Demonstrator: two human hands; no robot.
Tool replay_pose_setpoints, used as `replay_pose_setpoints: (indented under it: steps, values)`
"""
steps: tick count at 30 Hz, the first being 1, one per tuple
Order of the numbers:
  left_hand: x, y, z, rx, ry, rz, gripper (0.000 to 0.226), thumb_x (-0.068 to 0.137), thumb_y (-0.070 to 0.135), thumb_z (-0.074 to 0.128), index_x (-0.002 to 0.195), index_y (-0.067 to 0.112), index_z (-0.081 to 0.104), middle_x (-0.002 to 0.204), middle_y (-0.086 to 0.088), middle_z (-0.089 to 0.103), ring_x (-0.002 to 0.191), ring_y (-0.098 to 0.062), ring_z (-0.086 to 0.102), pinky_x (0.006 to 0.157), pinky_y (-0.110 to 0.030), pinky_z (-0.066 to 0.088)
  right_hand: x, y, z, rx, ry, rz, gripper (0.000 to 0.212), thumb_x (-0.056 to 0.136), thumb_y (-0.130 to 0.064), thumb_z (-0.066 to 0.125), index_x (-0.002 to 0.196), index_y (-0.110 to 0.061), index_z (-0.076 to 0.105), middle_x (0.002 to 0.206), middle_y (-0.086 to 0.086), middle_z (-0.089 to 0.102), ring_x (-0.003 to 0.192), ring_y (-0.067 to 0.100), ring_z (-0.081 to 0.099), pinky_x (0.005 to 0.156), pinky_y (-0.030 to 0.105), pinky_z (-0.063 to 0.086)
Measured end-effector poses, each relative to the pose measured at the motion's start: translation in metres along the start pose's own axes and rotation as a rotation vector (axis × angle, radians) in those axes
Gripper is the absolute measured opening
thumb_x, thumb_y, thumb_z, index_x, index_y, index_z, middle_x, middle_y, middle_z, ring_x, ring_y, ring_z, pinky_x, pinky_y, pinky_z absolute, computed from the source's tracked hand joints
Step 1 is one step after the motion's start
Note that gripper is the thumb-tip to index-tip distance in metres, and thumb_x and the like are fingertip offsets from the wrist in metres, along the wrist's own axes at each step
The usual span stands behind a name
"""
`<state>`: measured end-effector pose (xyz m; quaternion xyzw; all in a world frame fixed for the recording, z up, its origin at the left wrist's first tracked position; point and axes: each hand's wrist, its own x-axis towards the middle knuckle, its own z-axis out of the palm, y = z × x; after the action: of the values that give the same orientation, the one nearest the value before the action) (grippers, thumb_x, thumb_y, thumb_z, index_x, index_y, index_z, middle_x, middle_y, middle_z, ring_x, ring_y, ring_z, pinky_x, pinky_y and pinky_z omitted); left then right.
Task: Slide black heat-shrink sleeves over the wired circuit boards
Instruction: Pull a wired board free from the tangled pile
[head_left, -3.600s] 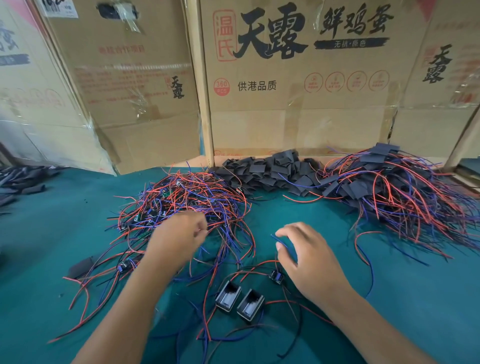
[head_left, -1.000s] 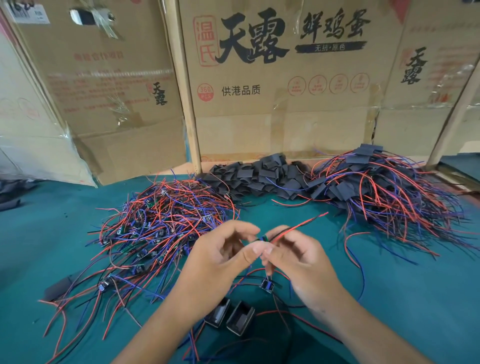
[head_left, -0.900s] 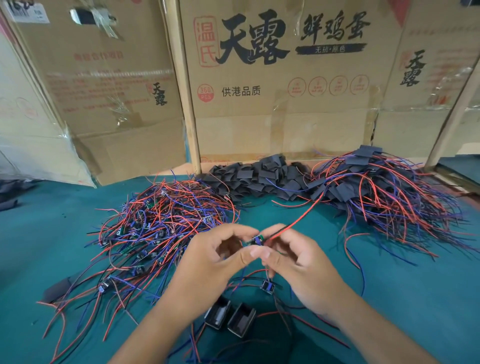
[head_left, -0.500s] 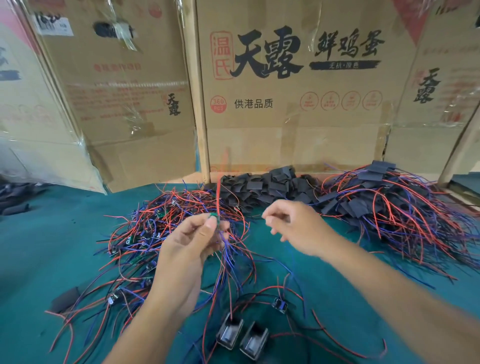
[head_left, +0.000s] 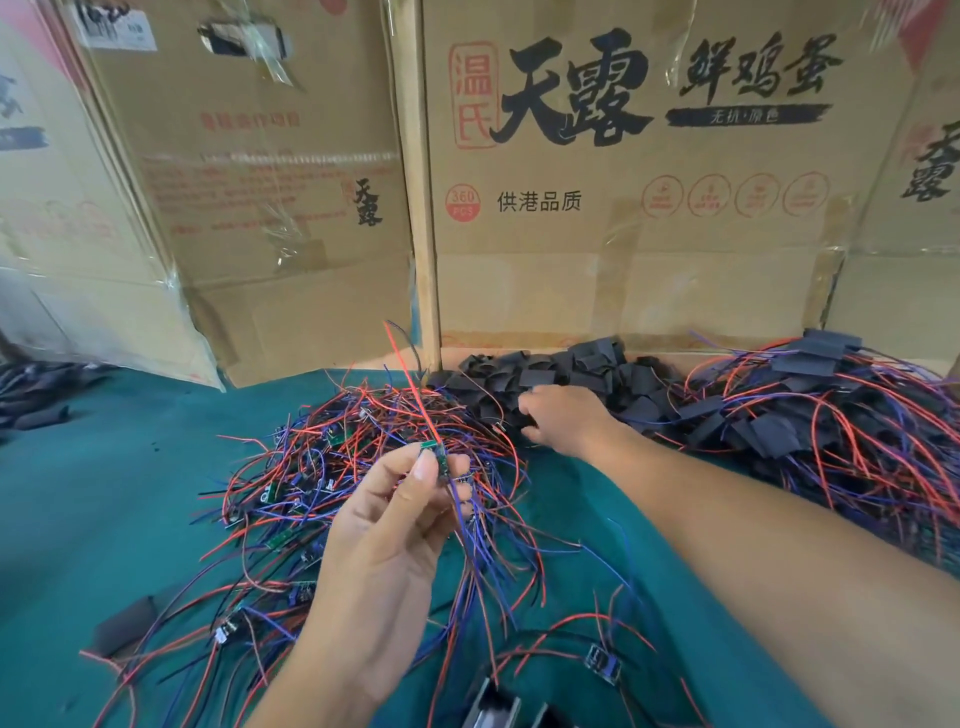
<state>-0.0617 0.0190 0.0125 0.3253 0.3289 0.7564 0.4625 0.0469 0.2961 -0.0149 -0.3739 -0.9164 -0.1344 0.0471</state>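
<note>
Heat-shrink sleeves (head_left: 561, 374) sit in a black pile at the right hand's (head_left: 563, 418) fingertips, against the foot of the cardboard boxes (head_left: 649, 249). Right hand has just left the left hand and gone out to that pile; half a second ago it was only partway there, and a second ago both hands were working one board together. Fingers curl down into the sleeves; can't tell if one is pinched yet.

Left hand (head_left: 395, 525) holds the wired circuit board (head_left: 434, 451) up, thumb and forefinger clamped on it. Red wire stands straight up past the fingertips, blue and red leads hang below them.

Read: board is picked and oriented, sleeve fetch under way, sleeving not started for this unit.

Unsleeved wired boards (head_left: 363, 457) lie heaped just behind and left of the left fingers. Sleeved units (head_left: 810, 415) pile up well right of the right hand.

Box print: "温氏 天露", "鲜鸡蛋", "供港品质", red roundel "360 PCS". The smaller banner line is too blurred to read. Green mat (head_left: 104, 493) underneath.
</note>
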Motion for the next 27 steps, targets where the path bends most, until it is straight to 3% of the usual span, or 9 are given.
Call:
replay_pose_setpoints:
  steps: [4, 8, 13, 16, 18, 20, 22, 25, 27]
  values:
    - [0.0, -0.005, 0.002, -0.043, -0.005, -0.027, 0.014, 0.075, 0.025, 0.071, 0.086, 0.016, 0.071, 0.09, -0.012, 0.069, 0.068, -0.016, 0.062, 0.067, -0.026, 0.057, 0.002, -0.004, 0.014, -0.306, 0.1, -0.197, 0.024, 0.097, -0.009, 0.04, 0.115, -0.008, 0.057, 0.114, 0.009, 0.062, 0.103, 0.026, 0.062, 0.062, 0.035, 0.042]
    - [0.0, -0.007, 0.003, -0.029, -0.037, -0.034, 0.01, 0.079, 0.022, 0.068, 0.086, 0.015, 0.071, 0.089, -0.011, 0.067, 0.068, -0.016, 0.061, 0.067, -0.024, 0.056, -0.005, -0.003, 0.011, -0.315, 0.144, -0.109, 0.022, 0.097, -0.006, 0.04, 0.114, -0.008, 0.054, 0.111, 0.007, 0.061, 0.098, 0.025, 0.063, 0.061, 0.034, 0.038]
    - [0.0, -0.005, -0.001, -0.078, -0.054, -0.058, 0.027, 0.08, 0.022, 0.068, 0.105, 0.014, 0.075, 0.094, -0.005, 0.068, 0.071, -0.012, 0.062, 0.067, -0.021, 0.056, -0.05, -0.009, -0.038, 0.312, 0.229, 0.26, 0.012, 0.094, -0.022, 0.048, 0.092, -0.017, 0.059, 0.09, 0.001, 0.062, 0.086, 0.027, 0.061, 0.067, 0.036, 0.048]
    - [-0.003, -0.004, 0.003, -0.106, -0.115, -0.086, 0.042, 0.069, 0.033, 0.088, 0.106, 0.016, 0.076, 0.093, -0.001, 0.068, 0.072, -0.01, 0.063, 0.067, -0.021, 0.055, -0.121, -0.035, -0.065, 0.783, 0.454, 0.233, 0.008, 0.086, -0.026, 0.058, 0.078, -0.025, 0.056, 0.07, -0.004, 0.061, 0.069, 0.023, 0.06, 0.062, 0.036, 0.047]
    - [-0.007, -0.005, 0.008, -0.123, -0.172, -0.115, 0.052, 0.058, 0.035, 0.095, 0.103, 0.015, 0.076, 0.089, -0.002, 0.068, 0.071, -0.011, 0.064, 0.066, -0.022, 0.056, -0.172, -0.06, -0.077, 1.034, 0.475, 0.229, 0.008, 0.081, -0.035, 0.055, 0.075, -0.029, 0.055, 0.064, -0.002, 0.061, 0.056, 0.014, 0.058, 0.053, 0.032, 0.046]
    - [-0.012, -0.007, 0.014, -0.129, -0.228, -0.163, 0.053, 0.057, 0.033, 0.096, 0.102, 0.013, 0.077, 0.087, -0.004, 0.068, 0.069, -0.011, 0.063, 0.066, -0.022, 0.056, -0.213, -0.081, -0.082, 1.185, 0.481, 0.219, 0.01, 0.079, -0.041, 0.052, 0.078, -0.032, 0.057, 0.065, -0.006, 0.064, 0.048, 0.009, 0.058, 0.046, 0.028, 0.044]
    - [-0.018, -0.01, 0.019, -0.125, -0.273, -0.201, 0.053, 0.057, 0.031, 0.096, 0.101, 0.01, 0.076, 0.086, -0.006, 0.068, 0.067, -0.012, 0.063, 0.065, -0.022, 0.056, -0.238, -0.093, -0.084, 1.257, 0.503, 0.141, 0.007, 0.082, -0.038, 0.053, 0.081, -0.034, 0.059, 0.074, -0.014, 0.067, 0.052, 0.019, 0.063, 0.044, 0.025, 0.043]
    - [-0.024, -0.015, 0.023, -0.097, -0.305, -0.239, 0.053, 0.057, 0.028, 0.097, 0.1, 0.007, 0.076, 0.085, -0.009, 0.069, 0.065, -0.014, 0.063, 0.065, -0.022, 0.056, -0.252, -0.097, -0.086, 1.179, 0.538, -0.05, 0.007, 0.089, -0.027, 0.056, 0.084, -0.027, 0.062, 0.106, -0.01, 0.067, 0.076, 0.018, 0.067, 0.061, 0.033, 0.054]
    - [-0.027, -0.017, 0.024, -0.086, -0.331, -0.255, 0.053, 0.057, 0.028, 0.096, 0.101, 0.006, 0.075, 0.084, -0.009, 0.068, 0.064, -0.014, 0.062, 0.065, -0.022, 0.055, -0.254, -0.099, -0.086, 1.287, 0.512, -0.068, 0.015, 0.093, -0.027, 0.053, 0.083, -0.021, 0.062, 0.105, -0.005, 0.067, 0.082, 0.021, 0.065, 0.066, 0.033, 0.056]
